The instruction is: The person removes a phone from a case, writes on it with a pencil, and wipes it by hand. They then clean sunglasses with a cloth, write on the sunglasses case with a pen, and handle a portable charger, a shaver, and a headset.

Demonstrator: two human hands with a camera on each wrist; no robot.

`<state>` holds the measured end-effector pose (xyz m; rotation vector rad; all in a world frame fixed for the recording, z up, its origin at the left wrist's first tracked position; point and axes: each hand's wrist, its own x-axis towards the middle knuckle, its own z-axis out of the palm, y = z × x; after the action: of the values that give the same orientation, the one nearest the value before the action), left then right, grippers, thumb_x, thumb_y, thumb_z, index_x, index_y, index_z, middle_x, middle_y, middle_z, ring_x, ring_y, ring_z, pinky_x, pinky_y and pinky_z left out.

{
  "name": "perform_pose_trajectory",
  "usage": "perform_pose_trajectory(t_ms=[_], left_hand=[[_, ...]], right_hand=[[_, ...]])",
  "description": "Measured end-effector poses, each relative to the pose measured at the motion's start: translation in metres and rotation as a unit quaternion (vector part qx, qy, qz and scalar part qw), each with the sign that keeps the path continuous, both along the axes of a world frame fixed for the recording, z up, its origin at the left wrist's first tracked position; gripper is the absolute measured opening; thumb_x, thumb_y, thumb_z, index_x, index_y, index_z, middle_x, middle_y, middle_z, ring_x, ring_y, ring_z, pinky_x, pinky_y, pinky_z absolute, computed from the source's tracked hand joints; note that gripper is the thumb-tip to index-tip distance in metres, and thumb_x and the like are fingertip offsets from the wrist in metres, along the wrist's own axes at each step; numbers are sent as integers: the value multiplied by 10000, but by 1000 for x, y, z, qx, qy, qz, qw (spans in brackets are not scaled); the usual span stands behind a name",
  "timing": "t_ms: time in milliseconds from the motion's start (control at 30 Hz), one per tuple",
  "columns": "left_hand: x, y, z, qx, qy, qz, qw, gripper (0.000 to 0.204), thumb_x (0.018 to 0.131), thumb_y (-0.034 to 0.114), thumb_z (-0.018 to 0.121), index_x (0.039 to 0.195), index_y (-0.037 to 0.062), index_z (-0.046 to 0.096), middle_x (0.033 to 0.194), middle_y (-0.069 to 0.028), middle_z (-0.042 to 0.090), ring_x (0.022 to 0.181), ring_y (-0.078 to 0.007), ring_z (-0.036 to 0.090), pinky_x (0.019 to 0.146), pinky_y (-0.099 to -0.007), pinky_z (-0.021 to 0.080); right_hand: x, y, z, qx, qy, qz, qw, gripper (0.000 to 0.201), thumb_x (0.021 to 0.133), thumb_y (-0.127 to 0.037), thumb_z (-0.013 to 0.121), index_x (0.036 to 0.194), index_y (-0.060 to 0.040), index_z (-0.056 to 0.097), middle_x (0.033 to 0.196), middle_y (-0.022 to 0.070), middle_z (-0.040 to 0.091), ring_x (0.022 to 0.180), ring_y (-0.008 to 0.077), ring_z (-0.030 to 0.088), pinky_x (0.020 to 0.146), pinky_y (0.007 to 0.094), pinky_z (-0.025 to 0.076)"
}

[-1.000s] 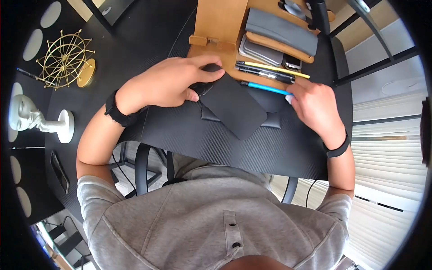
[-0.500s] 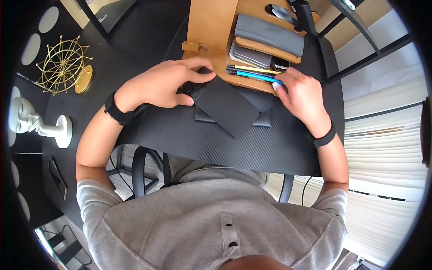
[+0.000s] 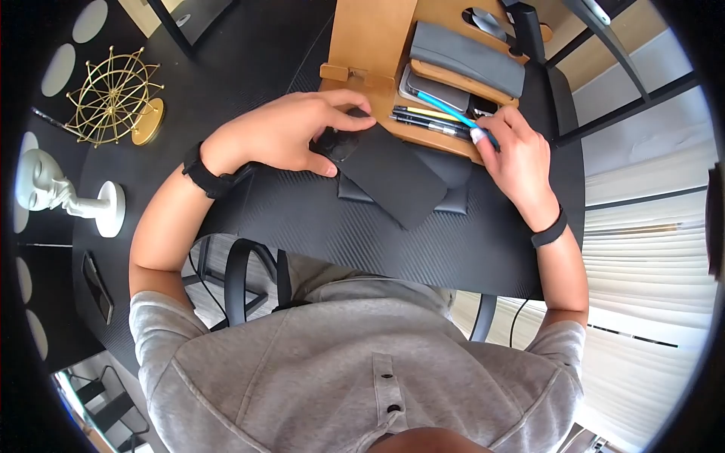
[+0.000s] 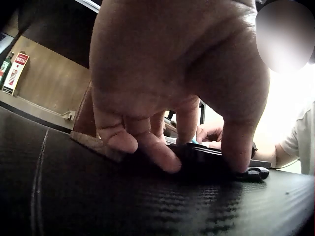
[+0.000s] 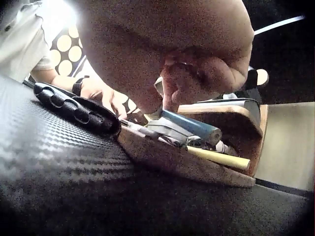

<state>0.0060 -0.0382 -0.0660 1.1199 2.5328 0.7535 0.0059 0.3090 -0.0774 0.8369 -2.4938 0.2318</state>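
My left hand [image 3: 283, 136] grips the far-left end of a flat black phone-like slab [image 3: 396, 181], thumb and forefinger on opposite sides. Round, lens-like spots show at that end, partly hidden by the fingers. Under the slab lies a folded black case [image 3: 453, 200], whose edge shows rounded loops in the right wrist view. Between thumb and fingers, my right hand [image 3: 517, 151] pinches a blue pen [image 3: 445, 109], slanting over the front of a wooden desk organizer [image 3: 411, 136]. A yellow pencil [image 5: 221, 157] and several black pens [image 3: 427, 124] lie in the organizer's front slot.
Behind the pens are a grey flat device [image 3: 438, 89] and a dark grey case [image 3: 468, 57] in the organizer. At left stand a gold wheel ornament [image 3: 113, 94] and a white figurine [image 3: 109, 208]. A black phone [image 3: 98, 287] lies near the left edge.
My right hand has lifted the blue pen from low along the organizer's front edge and swung its far end up and back over the pens. My left hand stays on the slab.
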Motion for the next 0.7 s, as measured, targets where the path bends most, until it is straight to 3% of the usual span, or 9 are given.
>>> perform_pose_trajectory(t_ms=[200,300,367,500,700], left_hand=[[-1,-1,-2,0,2,13,1000,907,625,-7,882,1469,83,562,1496,-70,520,889,-250,632,747,-341,554],[0,0,-2,8,5,15,1000,924,623,-13,877,1480,75,545,1504,-74,522,893,-255,636,736,-342,552],[-2,-2,-3,21,4,9,1000,924,629,-22,870,1485,69,534,1523,-83,518,915,-268,646,730,-342,552],[-6,-5,1,9,-1,-10,1000,896,651,-40,853,1483,65,536,1563,-107,499,1054,-312,670,735,-347,557],[-7,-8,-9,6,34,-28,999,851,683,-59,819,1478,68,544,1600,-118,461,1183,-336,655,761,-365,572]], right_hand=[[0,3,-6,-62,-15,24,998,167,862,-80,738,1024,-82,699,895,80,674,743,290,690,636,394,556],[4,-1,-2,-85,20,94,992,266,827,-27,724,1086,-82,699,864,80,667,726,287,675,637,377,553],[1,4,1,-76,48,188,978,311,795,0,709,1100,-57,713,851,95,669,719,290,676,634,375,561],[5,4,9,-90,55,256,961,277,803,23,691,1077,1,722,901,141,710,732,289,704,643,363,575],[10,-5,8,-129,69,280,949,304,835,4,739,1134,45,701,928,152,757,701,256,714,630,326,570]])
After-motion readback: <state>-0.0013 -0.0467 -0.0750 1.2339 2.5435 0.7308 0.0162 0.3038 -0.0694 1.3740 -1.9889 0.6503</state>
